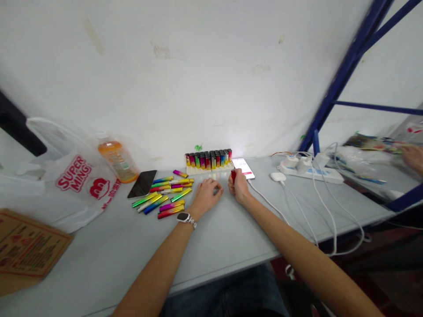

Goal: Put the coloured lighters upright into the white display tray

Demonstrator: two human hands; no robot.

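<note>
My right hand (238, 186) is closed around a small red lighter-like tube (234, 175), with only its upper part showing, just in front of a lit phone (243, 168). My left hand (207, 193), wearing a watch (187, 218) at the wrist, rests on the table with thumb and fingers apart and nothing visible in it. Left of it lie several shiny, two-coloured lighter-like tubes (171, 211) in a loose pile. Behind both hands, a pale rack (194, 171) against the wall holds rows of upright, black-topped, colourful lighters (208, 161).
A dark phone (142, 184), an orange drink bottle (119, 162), a white plastic bag (76, 185) and a cardboard box (31, 251) stand left. To the right are a power strip (312, 171), white cables (297, 211) and a blue metal frame (333, 88). Another person's hand (413, 157) shows far right.
</note>
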